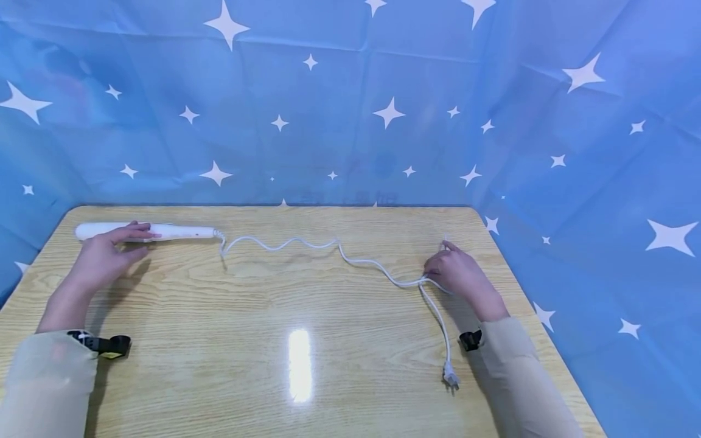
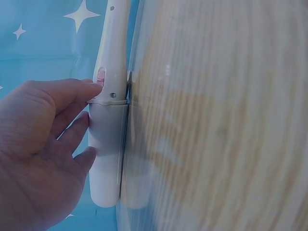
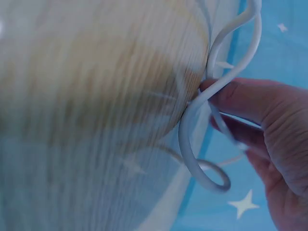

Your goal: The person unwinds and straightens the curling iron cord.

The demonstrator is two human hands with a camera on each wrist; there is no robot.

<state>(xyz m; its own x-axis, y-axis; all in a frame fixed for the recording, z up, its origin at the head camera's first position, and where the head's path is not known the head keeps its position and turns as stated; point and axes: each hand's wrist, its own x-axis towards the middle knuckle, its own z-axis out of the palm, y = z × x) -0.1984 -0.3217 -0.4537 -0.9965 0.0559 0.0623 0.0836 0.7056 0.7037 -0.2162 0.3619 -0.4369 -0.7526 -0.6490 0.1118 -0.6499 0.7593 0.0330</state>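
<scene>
A white wand-shaped electric appliance (image 1: 186, 232) lies along the far left of the table, with a small red switch (image 2: 101, 76) on its side. My left hand (image 1: 106, 255) reaches over it. One fingertip touches the body beside the switch, and the other fingers rest loosely along the grey-white end section (image 2: 106, 149). From the appliance's right end a white power cord (image 1: 274, 248) runs in waves to my right hand (image 1: 460, 274) at the far right. That hand pinches the cord; in the right wrist view loops of cord (image 3: 185, 130) partly cover the fingertips.
A pale wood-grain table (image 1: 230, 340) lies under everything, with a glossy light reflection near its middle. The cord's plug (image 1: 451, 375) lies toward the front right. Blue cloth (image 1: 328, 140) with white stars surrounds the far and right sides. Each wrist wears a black strapped device.
</scene>
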